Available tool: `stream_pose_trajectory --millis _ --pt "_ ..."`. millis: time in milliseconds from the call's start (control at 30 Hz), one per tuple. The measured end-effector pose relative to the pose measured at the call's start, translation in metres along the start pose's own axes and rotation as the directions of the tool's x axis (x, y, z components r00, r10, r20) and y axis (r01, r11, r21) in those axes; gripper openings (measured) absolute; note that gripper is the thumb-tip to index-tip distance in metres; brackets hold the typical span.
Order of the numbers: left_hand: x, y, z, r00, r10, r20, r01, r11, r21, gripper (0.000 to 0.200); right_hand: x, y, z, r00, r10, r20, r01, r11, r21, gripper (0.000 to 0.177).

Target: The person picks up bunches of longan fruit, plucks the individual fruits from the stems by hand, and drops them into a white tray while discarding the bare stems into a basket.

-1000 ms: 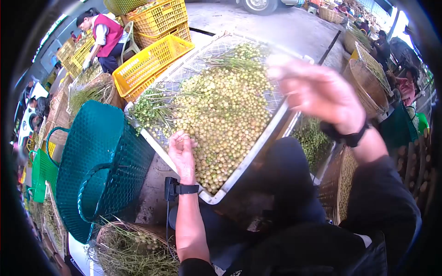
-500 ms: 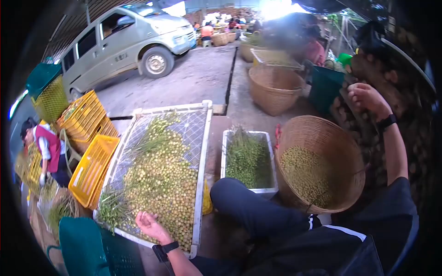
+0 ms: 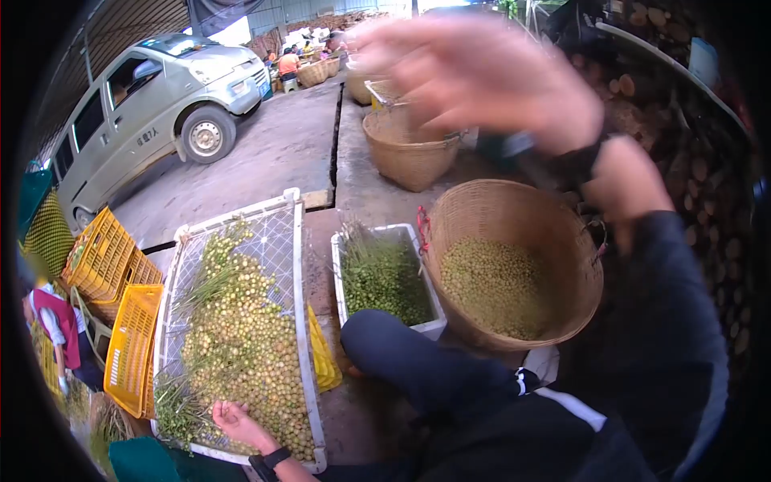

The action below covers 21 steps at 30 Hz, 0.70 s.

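Observation:
Small round yellow-green fruits [image 3: 241, 345] lie spread with thin green stems on a white-framed mesh tray [image 3: 299, 265]. My left hand [image 3: 239, 423] rests at the lower part of the tray, over the fruits, its fingers curled; what they hold, if anything, is too small to tell. My right hand [image 3: 490, 76] is raised close to the camera, smeared by motion, above the woven basket [image 3: 562, 233] that holds more small green fruits. Between tray and basket stands a white tub [image 3: 337, 277] with bunches of green stems and fruits [image 3: 377, 281].
Yellow crates [image 3: 132, 345] and a person in a red vest [image 3: 60, 321] are at the left. A silver van [image 3: 161, 112] stands behind the tray. Another woven basket [image 3: 409, 157] is farther back. Stacked logs [image 3: 699, 169] line the right, and people sit far behind.
My right hand has moved up and leftward, nearer the camera. The view has shifted, so tray, tub and baskets appear farther left. My left hand stays over the tray.

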<state>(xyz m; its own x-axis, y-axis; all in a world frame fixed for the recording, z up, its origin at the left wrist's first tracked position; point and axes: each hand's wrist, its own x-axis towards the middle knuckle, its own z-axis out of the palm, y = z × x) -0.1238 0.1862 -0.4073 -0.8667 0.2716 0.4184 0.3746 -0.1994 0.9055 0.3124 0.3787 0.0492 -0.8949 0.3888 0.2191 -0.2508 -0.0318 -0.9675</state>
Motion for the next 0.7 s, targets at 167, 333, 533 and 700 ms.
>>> stream_pose_trajectory --millis 167,333,533,700 --pt "-0.006 0.015 0.006 0.998 -0.061 0.005 0.061 0.998 0.026 0.031 0.135 0.106 0.056 0.936 -0.155 0.316 -0.103 0.739 0.666 0.011" --pt "0.001 0.018 -0.001 0.965 -0.26 0.023 0.261 0.963 -0.069 0.03 0.193 0.194 0.116 0.941 -0.123 0.316 -0.216 0.503 0.837 0.01" --pt "0.039 0.06 -0.002 0.816 -0.557 0.155 0.571 0.819 -0.063 0.029 0.219 0.327 0.1 0.918 0.121 0.378 -0.355 0.678 0.644 0.01" --pt "0.053 0.068 0.002 0.783 -0.57 0.25 0.613 0.776 -0.151 0.035 0.219 0.407 0.054 0.95 -0.04 0.311 -0.22 0.619 0.754 0.022"
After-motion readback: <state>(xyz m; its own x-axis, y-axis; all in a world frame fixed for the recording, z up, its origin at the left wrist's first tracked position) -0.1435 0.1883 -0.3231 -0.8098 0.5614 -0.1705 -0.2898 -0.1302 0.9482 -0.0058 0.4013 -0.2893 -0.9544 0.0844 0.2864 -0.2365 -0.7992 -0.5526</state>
